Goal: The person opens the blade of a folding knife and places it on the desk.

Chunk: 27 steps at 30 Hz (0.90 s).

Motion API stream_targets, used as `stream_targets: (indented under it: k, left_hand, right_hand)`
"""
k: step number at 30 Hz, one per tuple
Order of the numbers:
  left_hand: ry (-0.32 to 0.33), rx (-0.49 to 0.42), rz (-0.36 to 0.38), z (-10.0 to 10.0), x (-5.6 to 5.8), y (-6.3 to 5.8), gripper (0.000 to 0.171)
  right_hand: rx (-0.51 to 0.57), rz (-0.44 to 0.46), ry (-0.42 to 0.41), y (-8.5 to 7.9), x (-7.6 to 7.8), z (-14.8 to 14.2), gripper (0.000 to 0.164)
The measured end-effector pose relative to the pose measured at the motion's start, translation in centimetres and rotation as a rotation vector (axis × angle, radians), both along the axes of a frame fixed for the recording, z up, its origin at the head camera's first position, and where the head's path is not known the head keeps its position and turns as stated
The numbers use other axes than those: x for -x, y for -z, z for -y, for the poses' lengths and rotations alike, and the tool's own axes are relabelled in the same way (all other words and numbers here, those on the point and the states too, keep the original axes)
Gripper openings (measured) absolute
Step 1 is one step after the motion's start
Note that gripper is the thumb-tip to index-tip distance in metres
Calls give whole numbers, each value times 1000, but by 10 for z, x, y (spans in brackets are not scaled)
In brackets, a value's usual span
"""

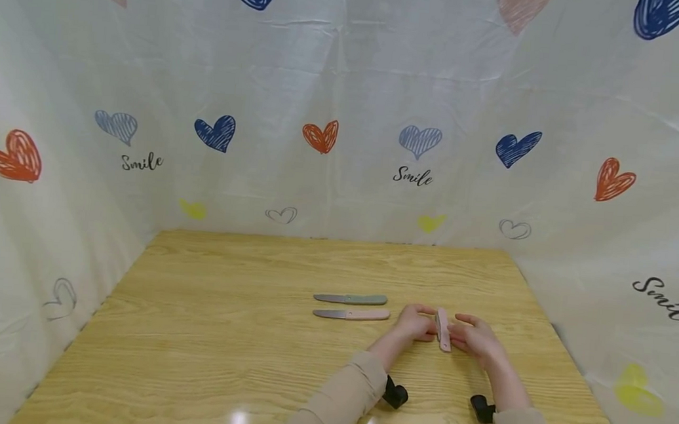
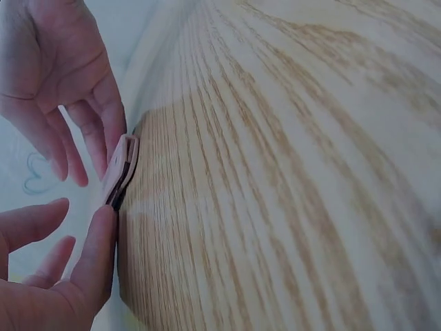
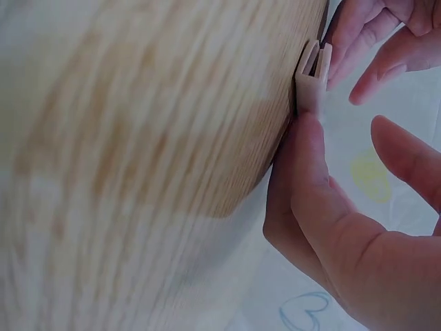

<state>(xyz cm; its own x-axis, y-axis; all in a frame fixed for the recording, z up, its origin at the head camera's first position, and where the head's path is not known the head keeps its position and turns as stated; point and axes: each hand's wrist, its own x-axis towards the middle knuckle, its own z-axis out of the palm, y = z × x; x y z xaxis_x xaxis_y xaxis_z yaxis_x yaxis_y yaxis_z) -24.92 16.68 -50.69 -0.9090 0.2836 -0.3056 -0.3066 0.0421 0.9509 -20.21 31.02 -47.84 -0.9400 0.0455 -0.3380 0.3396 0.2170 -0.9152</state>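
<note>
A folding knife with a pink handle [image 1: 443, 329] sits between both hands, its length running away from me on the table. Its slotted pink handle [image 3: 311, 88] shows end-on in the right wrist view, and a dark strip lies inside the slot in the left wrist view. My left hand [image 1: 416, 322] is on its left side, a fingertip touching it, with other fingers spread apart. From the right, my right hand [image 1: 475, 336] touches it with an extended finger; the thumb [image 3: 406, 155] stands away from it.
Left of the hands lie two unfolded knives side by side, blades pointing left: one green-handled [image 1: 365, 299], the other pink-handled [image 1: 368, 314]. Beneath is a wood-grain table [image 1: 206, 340]. A white curtain with printed hearts [image 1: 364, 200] surrounds its back and sides.
</note>
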Motion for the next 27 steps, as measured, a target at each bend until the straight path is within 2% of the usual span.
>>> stream_targets:
  k: [11,18,27]
  left_hand:
    - [-26,-68,15,1,-2,3,34]
    - [-34,-83,4,7,-1,-2,31]
    - [-27,-126,1,16,0,-10,33]
  right_hand:
    - [12,-11,10,5,1,-1,59]
    - [21,-17,28,8,2,0,58]
    - [-8,-70,-6,2,2,4,61]
